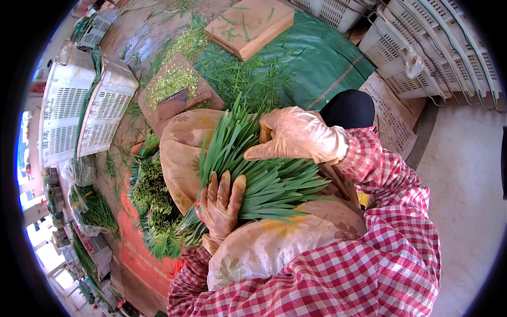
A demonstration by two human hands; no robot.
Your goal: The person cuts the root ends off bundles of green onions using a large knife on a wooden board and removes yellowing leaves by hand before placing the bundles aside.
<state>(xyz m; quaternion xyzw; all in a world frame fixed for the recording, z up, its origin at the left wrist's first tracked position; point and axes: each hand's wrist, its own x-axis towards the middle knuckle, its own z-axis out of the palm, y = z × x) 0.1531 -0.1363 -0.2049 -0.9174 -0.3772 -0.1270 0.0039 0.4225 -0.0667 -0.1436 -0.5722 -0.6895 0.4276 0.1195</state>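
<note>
A large bunch of garlic chives [264, 185] lies across my lap, its flat green leaves fanned toward the right and the far side. My left hand [221, 206], in a stained, pale glove, rests on the bunch near its stem end. Its fingers are stretched out side by side; the thumb is hidden. A red band [198, 211] shows at the stems beside that hand. Over the upper leaves is my right hand [298, 136], gloved too, with the thumb spread away from the bent fingers. Beneath the chives, a stained floral apron [311, 224] covers my legs.
Stacked bundles of chives [150, 195] lie at left on a red sheet [140, 253]. Ahead are a board with a blade [177, 100], a brown block [251, 26] and a green tarp [322, 53] with loose leaves. White crates [87, 111] stand left, more crates [412, 47] far right.
</note>
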